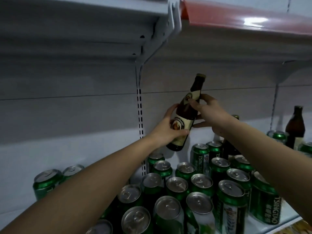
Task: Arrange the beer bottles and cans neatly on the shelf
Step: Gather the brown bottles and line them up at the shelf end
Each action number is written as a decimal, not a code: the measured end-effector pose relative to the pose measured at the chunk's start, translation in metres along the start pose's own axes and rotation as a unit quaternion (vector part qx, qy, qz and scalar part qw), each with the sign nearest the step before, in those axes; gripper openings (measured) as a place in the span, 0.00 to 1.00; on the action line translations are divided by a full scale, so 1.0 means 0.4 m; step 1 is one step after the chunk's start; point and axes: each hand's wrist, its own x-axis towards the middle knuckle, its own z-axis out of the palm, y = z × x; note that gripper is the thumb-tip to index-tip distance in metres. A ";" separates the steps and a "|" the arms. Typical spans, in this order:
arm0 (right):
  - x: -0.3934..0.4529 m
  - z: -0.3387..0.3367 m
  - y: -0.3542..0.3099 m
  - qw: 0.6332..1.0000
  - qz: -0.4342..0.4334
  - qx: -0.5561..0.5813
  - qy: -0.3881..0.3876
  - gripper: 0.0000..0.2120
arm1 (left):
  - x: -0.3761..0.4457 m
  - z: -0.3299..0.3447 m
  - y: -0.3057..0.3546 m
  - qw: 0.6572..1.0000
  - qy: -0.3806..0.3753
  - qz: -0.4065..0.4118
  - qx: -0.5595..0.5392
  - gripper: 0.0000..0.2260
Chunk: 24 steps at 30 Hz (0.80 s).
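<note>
Both hands held one brown beer bottle [185, 114] in the air above the shelf [287, 220], tilted with its gold cap up and to the right. The left hand [166, 130] gripped the lower body, fingers curled behind the cream label and the thumb pressed across its front near the base. The right hand [207, 112] pinched the bottle at the shoulder, thumb on the neck label and fingers wrapped round the far side.

Below both hands, green Tsingtao cans [199, 184] stood upright and close together on the shelf, silver tops showing; their rows were loose, some touching, some apart. Two more green cans [55, 178] stood well off to the left of the left forearm. To the right of the right hand, another brown bottle [295, 127] stood upright near the back wall among further cans. A dark bottle [230, 146] stood just below the right wrist, mostly hidden by the arm. Above the hands ran an upper shelf with a red price strip [236, 17].
</note>
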 end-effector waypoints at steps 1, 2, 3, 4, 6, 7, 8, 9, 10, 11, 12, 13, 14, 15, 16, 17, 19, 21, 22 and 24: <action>-0.007 0.003 -0.014 1.000 0.002 0.007 -0.001 0.10 | -0.004 -0.009 0.011 1.000 0.003 0.006 0.004 0.42; -0.014 0.008 -0.028 1.000 0.005 0.012 -0.006 0.11 | -0.009 -0.019 0.021 1.000 0.003 0.010 0.009 0.42; -0.022 0.013 -0.040 1.000 0.007 0.015 -0.013 0.12 | -0.017 -0.031 0.031 1.000 0.003 0.014 0.014 0.42; -0.030 0.020 -0.052 1.000 0.009 0.015 -0.022 0.13 | -0.027 -0.044 0.040 1.000 0.003 0.019 0.019 0.42; -0.048 0.039 -0.073 0.999 0.012 0.016 -0.040 0.15 | -0.053 -0.076 0.051 0.999 0.006 0.024 0.029 0.42; -0.058 0.052 -0.082 0.998 0.013 0.018 -0.050 0.16 | -0.070 -0.094 0.056 0.999 0.012 0.023 0.035 0.42; -0.068 0.068 -0.092 0.998 0.013 0.021 -0.061 0.16 | -0.090 -0.113 0.062 0.999 0.019 0.020 0.042 0.42; -0.078 0.086 -0.101 0.997 0.013 0.026 -0.071 0.17 | -0.110 -0.133 0.067 0.999 0.026 0.018 0.044 0.42; -0.087 0.106 -0.111 0.996 0.013 0.031 -0.081 0.17 | -0.130 -0.154 0.072 0.998 0.033 0.015 0.042 0.42; -0.096 0.129 -0.120 0.995 0.013 0.035 -0.090 0.17 | -0.151 -0.177 0.076 0.998 0.041 0.014 0.043 0.41; -0.105 0.154 -0.129 0.994 0.013 0.039 -0.099 0.17 | -0.173 -0.201 0.081 0.997 0.052 0.012 0.049 0.40; -0.112 0.180 -0.138 0.993 0.012 0.040 -0.108 0.16 | -0.196 -0.226 0.088 0.996 0.063 0.008 0.059 0.40; -0.120 0.208 -0.146 0.992 0.012 0.041 -0.118 0.15 | -0.220 -0.252 0.095 0.995 0.071 0.003 0.072 0.39; -0.128 0.237 -0.154 0.991 0.013 0.042 -0.127 0.14 | -0.244 -0.277 0.101 0.993 0.078 -0.004 0.085 0.40; -0.136 0.267 -0.162 0.989 0.014 0.044 -0.138 0.13 | -0.270 -0.302 0.107 0.992 0.085 -0.011 0.097 0.40; -0.144 0.297 -0.169 0.988 0.014 0.048 -0.149 0.12 | -0.296 -0.328 0.111 0.990 0.090 -0.019 0.107 0.40; -0.160 0.362 -0.180 0.984 0.014 0.054 -0.168 0.09 | -0.351 -0.376 0.114 0.988 0.102 -0.034 0.114 0.39; -0.177 0.430 -0.191 0.981 0.013 0.055 -0.184 0.09 | -0.407 -0.423 0.112 0.983 0.124 -0.047 0.126 0.39; -0.185 0.465 -0.195 0.980 0.010 0.053 -0.192 0.10 | -0.434 -0.444 0.109 0.980 0.136 -0.056 0.132 0.40; -0.202 0.536 -0.202 0.976 -0.001 0.048 -0.213 0.05 | -0.489 -0.488 0.096 0.974 0.163 -0.077 0.138 0.41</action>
